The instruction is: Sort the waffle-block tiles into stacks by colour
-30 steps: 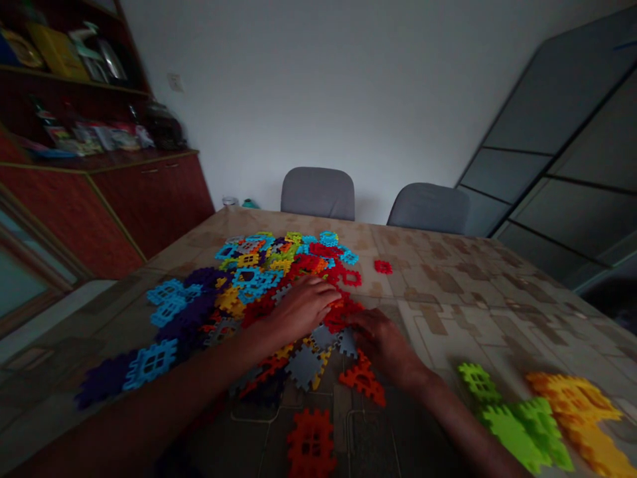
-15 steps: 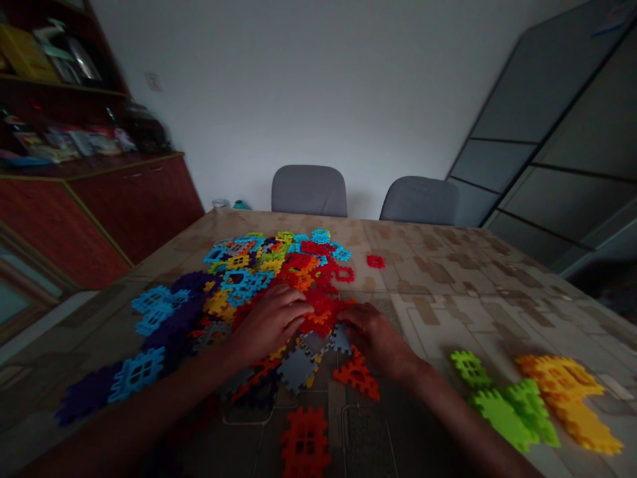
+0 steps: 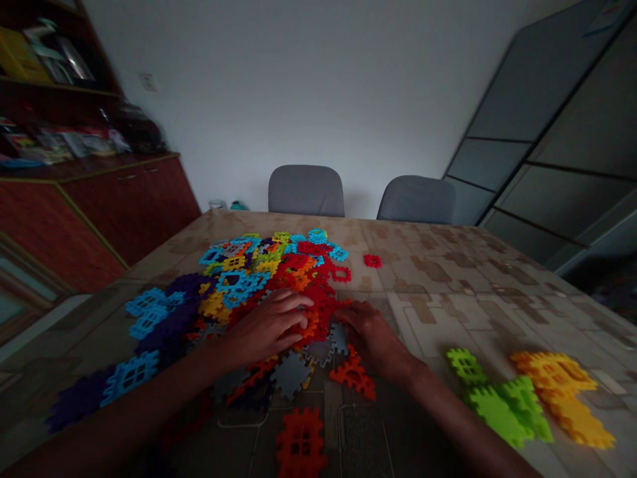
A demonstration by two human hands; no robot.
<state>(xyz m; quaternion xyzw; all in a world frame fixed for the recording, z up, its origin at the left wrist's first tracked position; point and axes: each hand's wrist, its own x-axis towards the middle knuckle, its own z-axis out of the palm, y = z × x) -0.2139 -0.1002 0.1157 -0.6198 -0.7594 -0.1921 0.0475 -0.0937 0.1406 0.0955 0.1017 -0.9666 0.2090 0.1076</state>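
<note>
A heap of toothed plastic building tiles lies in front of me, with red tiles (image 3: pixel 318 292) at its middle. My left hand (image 3: pixel 273 322) reaches into it from the left, its fingers curled over the edge of an orange tile (image 3: pixel 309 326). Facing it, my right hand (image 3: pixel 368 328) has its fingers bent down at the right edge of the red tiles; what they grip is hidden. Close to its fingertips is a small grey tile (image 3: pixel 339 338). Below the hands lie a larger grey tile (image 3: pixel 291 375) and an orange-red tile with an arch (image 3: pixel 354 375).
An orange-red window tile (image 3: pixel 301 441) lies near me. Green tiles (image 3: pixel 497 411) and yellow-orange tiles (image 3: pixel 572 405) sit at the right. Purple tiles (image 3: pixel 79 398) and blue tiles (image 3: pixel 132 377) spread leftward. Two grey chairs (image 3: pixel 306 190) stand behind the patterned table (image 3: pixel 432 265).
My left fingers have closed in on the orange tile, which sits slightly nearer to that hand. My right hand stays at the red tiles' edge. The whole view has shifted a little.
</note>
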